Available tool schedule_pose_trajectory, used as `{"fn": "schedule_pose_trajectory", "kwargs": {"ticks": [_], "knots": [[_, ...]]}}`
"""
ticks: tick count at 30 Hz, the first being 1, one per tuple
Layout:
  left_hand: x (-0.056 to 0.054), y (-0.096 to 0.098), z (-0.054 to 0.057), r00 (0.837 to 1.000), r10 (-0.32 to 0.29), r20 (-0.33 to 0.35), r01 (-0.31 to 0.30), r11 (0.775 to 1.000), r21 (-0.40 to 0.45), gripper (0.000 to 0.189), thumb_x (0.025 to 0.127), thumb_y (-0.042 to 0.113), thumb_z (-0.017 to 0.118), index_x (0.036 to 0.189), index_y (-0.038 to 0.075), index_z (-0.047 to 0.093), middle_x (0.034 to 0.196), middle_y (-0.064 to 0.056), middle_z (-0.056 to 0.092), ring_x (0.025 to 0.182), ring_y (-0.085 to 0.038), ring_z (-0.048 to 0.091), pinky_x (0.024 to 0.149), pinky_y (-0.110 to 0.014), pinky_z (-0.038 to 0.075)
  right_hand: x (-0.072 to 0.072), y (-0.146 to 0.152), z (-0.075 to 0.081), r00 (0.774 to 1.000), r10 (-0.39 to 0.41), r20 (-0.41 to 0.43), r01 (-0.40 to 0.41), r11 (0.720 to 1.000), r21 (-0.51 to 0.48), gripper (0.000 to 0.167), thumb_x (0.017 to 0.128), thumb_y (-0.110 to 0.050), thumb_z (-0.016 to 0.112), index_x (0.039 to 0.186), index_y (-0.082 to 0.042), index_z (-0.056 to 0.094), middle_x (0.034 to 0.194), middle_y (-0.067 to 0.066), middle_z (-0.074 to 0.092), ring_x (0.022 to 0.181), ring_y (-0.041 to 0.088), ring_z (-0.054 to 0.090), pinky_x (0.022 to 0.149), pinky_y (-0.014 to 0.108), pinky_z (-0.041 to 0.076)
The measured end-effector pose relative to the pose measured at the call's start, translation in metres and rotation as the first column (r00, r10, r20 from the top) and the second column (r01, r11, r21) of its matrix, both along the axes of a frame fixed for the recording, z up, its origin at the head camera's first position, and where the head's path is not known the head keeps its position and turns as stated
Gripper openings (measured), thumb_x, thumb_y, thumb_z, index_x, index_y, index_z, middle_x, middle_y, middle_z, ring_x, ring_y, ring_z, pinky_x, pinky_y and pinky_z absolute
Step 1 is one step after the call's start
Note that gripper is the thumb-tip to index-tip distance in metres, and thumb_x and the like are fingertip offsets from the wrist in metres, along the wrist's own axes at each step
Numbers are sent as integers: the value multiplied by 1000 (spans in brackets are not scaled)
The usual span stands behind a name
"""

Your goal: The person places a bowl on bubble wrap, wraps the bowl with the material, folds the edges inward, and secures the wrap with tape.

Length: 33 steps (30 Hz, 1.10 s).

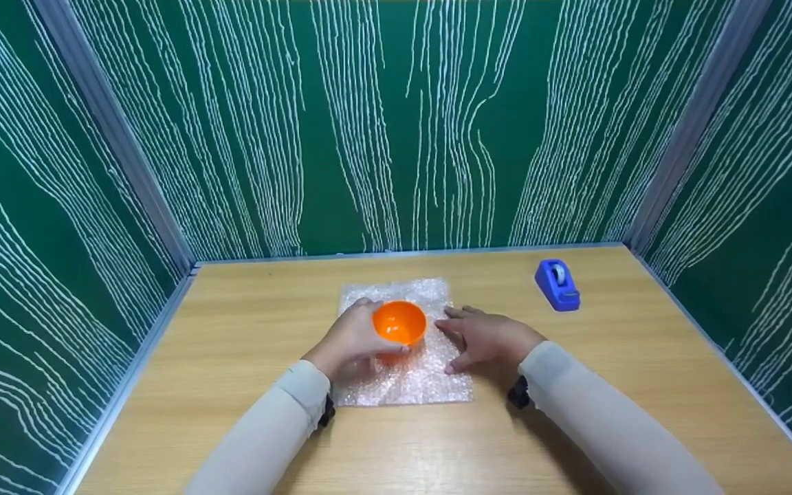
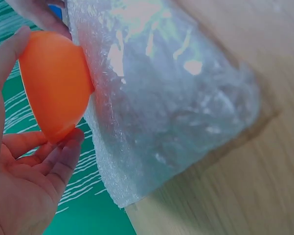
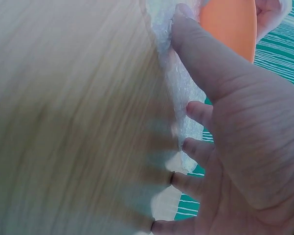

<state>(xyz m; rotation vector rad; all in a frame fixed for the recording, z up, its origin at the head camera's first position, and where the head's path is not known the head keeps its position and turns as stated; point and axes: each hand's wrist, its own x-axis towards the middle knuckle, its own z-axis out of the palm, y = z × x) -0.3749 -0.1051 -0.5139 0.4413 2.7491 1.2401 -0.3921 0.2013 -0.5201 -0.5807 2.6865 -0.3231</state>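
Note:
An orange bowl (image 1: pixel 399 323) stands upright, mouth up, on a sheet of bubble wrap (image 1: pixel 430 385). My left hand (image 1: pixel 355 337) grips the bowl from its left side. In the left wrist view the thumb and fingertips pinch opposite sides of the orange bowl (image 2: pixel 56 83), whose base is right at the bubble wrap (image 2: pixel 166 107). My right hand (image 1: pixel 485 337) lies at the wrap's right edge with its fingers spread. In the right wrist view the thumb of the right hand (image 3: pixel 244 132) overlaps the bubble wrap (image 3: pixel 186 98), and the other fingertips reach down beside the wrap's edge.
A blue tape dispenser (image 1: pixel 559 285) with a roll in it stands at the back right of the wooden table (image 1: pixel 251 302). Green panels (image 1: pixel 396 172) with white wavy lines rise behind the table and along both sides, framed by grey posts.

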Motion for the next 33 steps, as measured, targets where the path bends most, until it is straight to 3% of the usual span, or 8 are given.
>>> {"fn": "schedule_pose_trajectory", "kwargs": {"ticks": [8,16,24,28,33], "knots": [[-1,1,1,998,43,46,-42,999,-26,89,74,58,105,140,8,73,133,-6,64,113,-28,68,107,-50,63,2,0,2,999,32,-17,-32,999,4,101,87,-71,89,174,-45,44,189,-2,29,177,39,23,138,72,26],[2,4,10,993,66,100,-67,998,1,93,71,51,109,143,10,67,132,-6,67,116,-30,68,112,-52,62,1,1,1,1000,-3,-5,3,1000,-22,101,84,-73,90,171,-53,44,189,-8,29,178,35,22,137,76,25],[5,7,16,985,74,158,-77,997,13,93,72,45,110,147,11,66,138,-7,67,121,-30,67,118,-54,59,7,5,7,999,31,-31,-32,999,-28,96,91,-73,85,173,-48,43,191,-4,25,178,37,22,139,72,25],[5,9,17,985,76,155,-78,997,5,93,72,44,110,147,11,66,138,-8,68,120,-30,67,118,-54,59,11,3,18,996,44,-79,-46,999,-16,88,96,-62,86,172,-41,49,190,2,29,174,40,33,136,70,33],[3,10,17,989,68,132,-65,998,-25,92,73,41,109,145,7,64,133,-11,70,118,-31,68,115,-53,61,15,-3,32,977,139,-161,-136,990,32,66,101,-42,86,161,-23,65,176,15,52,156,46,58,127,68,48]]}}
